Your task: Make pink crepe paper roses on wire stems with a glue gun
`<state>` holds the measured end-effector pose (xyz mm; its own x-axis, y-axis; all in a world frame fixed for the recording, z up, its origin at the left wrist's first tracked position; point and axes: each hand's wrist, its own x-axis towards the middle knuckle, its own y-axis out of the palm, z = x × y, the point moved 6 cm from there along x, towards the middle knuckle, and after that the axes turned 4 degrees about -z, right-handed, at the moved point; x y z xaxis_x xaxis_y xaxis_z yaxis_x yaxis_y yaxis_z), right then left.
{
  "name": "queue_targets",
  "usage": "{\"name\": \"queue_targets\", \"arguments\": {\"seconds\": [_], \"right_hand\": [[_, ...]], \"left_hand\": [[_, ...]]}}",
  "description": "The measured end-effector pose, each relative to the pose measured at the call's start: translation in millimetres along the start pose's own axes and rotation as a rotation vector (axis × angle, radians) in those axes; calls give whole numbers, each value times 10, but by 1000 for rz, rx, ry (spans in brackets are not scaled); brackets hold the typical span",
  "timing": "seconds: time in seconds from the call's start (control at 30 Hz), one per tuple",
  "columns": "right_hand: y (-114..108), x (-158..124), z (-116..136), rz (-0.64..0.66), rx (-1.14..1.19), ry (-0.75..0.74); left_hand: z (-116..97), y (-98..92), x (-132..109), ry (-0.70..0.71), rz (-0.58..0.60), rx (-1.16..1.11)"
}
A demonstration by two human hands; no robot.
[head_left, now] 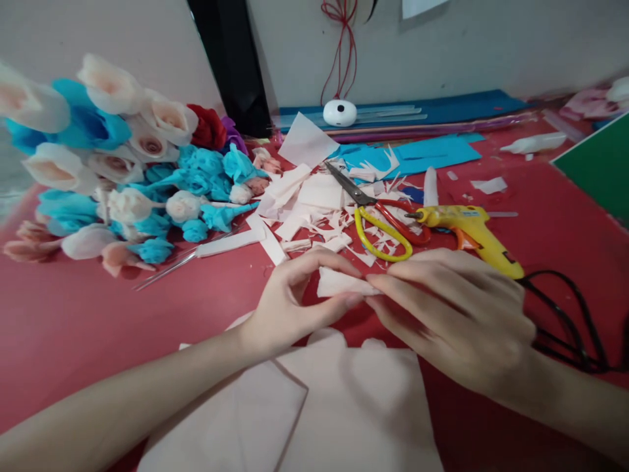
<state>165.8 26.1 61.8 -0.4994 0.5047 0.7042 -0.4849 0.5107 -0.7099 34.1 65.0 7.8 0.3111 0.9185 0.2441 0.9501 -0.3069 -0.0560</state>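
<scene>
A small rolled piece of pale paper [341, 283] is held between my two hands above the red table. My left hand [299, 295] pinches it from the left, with thumb below and forefinger above. At its narrow right end, the fingertips of my right hand [457, 308] grip it closed. Beneath my wrists lie large pale paper sheets [363, 406] with some rounded edges. Just beyond my hands rest scissors [378, 219] with red and yellow handles, on a heap of pale paper scraps [314, 196]. A yellow glue gun [462, 226] lies behind my right hand.
Blue, white, pink and red paper flowers [128, 157] crowd the left side. A metal rod [167, 270] lies before them. Blue paper [417, 157] and a white earbud case [339, 113] are at the back. A black cord [574, 314] loops at right, near a green board [599, 170].
</scene>
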Motion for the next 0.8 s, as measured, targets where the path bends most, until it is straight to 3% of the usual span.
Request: {"name": "queue_targets", "arguments": {"seconds": [0.8], "right_hand": [[-38, 18, 83, -20, -26, -107]], "left_hand": [[34, 1, -4, -46, -1, -12]]}}
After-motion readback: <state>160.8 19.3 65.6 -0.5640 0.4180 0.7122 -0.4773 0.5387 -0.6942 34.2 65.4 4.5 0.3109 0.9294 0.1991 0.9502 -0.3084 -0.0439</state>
